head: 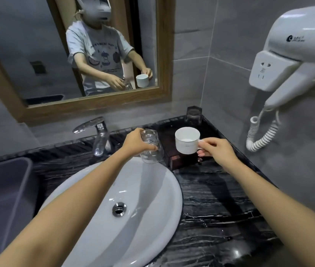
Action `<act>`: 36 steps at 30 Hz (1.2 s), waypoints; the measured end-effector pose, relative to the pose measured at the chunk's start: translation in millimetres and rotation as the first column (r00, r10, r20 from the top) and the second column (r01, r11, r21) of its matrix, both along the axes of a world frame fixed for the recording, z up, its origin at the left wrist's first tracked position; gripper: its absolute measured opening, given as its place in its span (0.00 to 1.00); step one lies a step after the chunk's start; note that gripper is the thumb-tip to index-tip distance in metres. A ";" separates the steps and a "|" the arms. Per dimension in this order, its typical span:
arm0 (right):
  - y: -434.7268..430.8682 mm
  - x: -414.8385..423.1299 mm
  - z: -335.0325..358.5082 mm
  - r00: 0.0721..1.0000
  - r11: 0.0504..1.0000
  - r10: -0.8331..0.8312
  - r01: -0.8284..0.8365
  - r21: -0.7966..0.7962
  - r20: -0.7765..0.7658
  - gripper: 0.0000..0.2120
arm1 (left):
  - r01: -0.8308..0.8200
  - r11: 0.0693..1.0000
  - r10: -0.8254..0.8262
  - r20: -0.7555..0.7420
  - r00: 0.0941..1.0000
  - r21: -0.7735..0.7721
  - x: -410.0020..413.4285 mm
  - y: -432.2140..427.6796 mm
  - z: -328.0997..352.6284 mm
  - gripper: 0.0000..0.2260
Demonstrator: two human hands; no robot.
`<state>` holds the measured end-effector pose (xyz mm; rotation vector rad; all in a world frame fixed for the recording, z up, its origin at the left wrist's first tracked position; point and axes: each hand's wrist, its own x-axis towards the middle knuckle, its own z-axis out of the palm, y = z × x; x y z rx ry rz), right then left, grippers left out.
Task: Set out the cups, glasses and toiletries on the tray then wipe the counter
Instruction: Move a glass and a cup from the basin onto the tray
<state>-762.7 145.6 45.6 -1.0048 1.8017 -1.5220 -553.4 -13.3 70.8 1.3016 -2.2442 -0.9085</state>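
Glass [151,146]: I judge it fragile and slick; I hold it around the wall, above the sink [95,218] edge beside the tray [208,124].
Cup [187,139]: stiff, light ceramic, best held by the handle; it hangs over the tray.
Left hand [136,141]: wrapped around the glass.
Right hand [217,149]: fingers pinched on the cup's handle.

The left hand [136,140] covers the near side of the glass [151,146], and the right hand [215,149] hides most of the cup [187,140] handle. The cup and hands hide much of the tray [177,160]. The bin [4,189] and hairdryer [297,53] are cut off at the edges. The dryer's logo is too small to read.
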 end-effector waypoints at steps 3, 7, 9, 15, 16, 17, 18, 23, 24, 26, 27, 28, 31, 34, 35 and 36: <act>-4.7 -16.9 -9.4 0.998 0.998 -0.062 0.062 -0.023 -0.001 0.08 | 0.019 0.999 -0.018 0.019 1.000 -0.031 -30.1 -16.5 -4.9 0.33; -10.7 -32.9 -23.4 0.992 0.991 -0.126 0.126 -0.034 -0.004 0.08 | 0.018 0.999 -0.018 0.002 1.000 -0.044 -65.9 -43.9 -14.1 0.30; -15.2 -39.5 -28.8 0.989 0.989 -0.146 0.146 -0.028 -0.007 0.07 | 0.021 0.999 -0.021 -0.016 1.000 -0.040 -82.4 -57.9 -18.4 0.30; -27.1 -57.6 -44.2 0.974 0.974 -0.225 0.225 -0.003 -0.016 0.08 | 0.004 1.000 -0.003 -0.060 0.998 0.014 -125.4 -104.5 -35.4 0.36; -28.6 -60.2 -46.9 0.972 0.972 -0.236 0.235 -0.002 -0.010 0.07 | -0.001 1.000 0.002 -0.066 0.998 0.021 -131.7 -111.4 -38.4 0.35; -29.9 -62.4 -49.1 0.971 0.971 -0.241 0.241 -0.004 -0.001 0.06 | -0.001 1.000 0.003 -0.078 0.997 0.031 -137.3 -117.2 -40.9 0.35; -31.3 -64.2 -50.9 0.969 0.969 -0.246 0.246 -0.004 0.008 0.05 | 0.001 0.998 0.004 -0.093 0.996 0.057 -142.5 -123.1 -44.4 0.36; -38.0 -70.5 -57.5 0.965 0.965 -0.260 0.261 -0.009 0.022 0.06 | 0.022 0.992 -0.003 -0.140 0.990 0.128 -162.4 -138.0 -55.7 0.36; -39.7 -71.9 -58.9 0.964 0.964 -0.264 0.264 -0.009 0.022 0.05 | 0.027 0.992 -0.010 -0.140 0.990 0.121 -166.4 -139.0 -55.9 0.36; -43.0 -74.4 -61.5 0.961 0.962 -0.273 0.274 -0.012 0.035 0.04 | 0.030 0.995 -0.019 -0.120 0.993 0.092 -172.7 -143.8 -57.4 0.37; -44.4 -75.5 -62.5 0.959 0.960 -0.279 0.280 -0.013 0.043 0.04 | 0.031 0.996 -0.021 -0.112 0.993 0.085 -175.1 -145.9 -58.3 0.38; -45.8 -76.2 -63.0 0.958 0.958 -0.284 0.285 -0.013 0.048 0.04 | 0.028 0.995 -0.018 -0.107 0.994 0.093 -176.9 -147.8 -59.1 0.38; -48.7 -77.9 -63.6 0.957 0.958 -0.286 0.287 -0.013 0.042 0.05 | 0.030 0.992 -0.017 -0.111 0.994 0.119 -180.7 -150.2 -60.9 0.38; -52.0 -78.8 -62.9 0.958 0.958 -0.284 0.285 -0.020 0.040 0.04 | 0.034 0.995 -0.026 -0.090 0.996 0.090 -182.4 -150.5 -64.3 0.39; -53.2 -79.0 -62.8 0.958 0.958 -0.283 0.284 -0.022 0.041 0.04 | 0.030 0.996 -0.022 -0.090 0.996 0.088 -182.5 -150.5 -65.9 0.39; -54.4 -78.8 -62.7 0.958 0.959 -0.282 0.283 -0.025 0.045 0.04 | 0.029 0.996 -0.021 -0.095 0.995 0.089 -182.7 -150.7 -68.2 0.39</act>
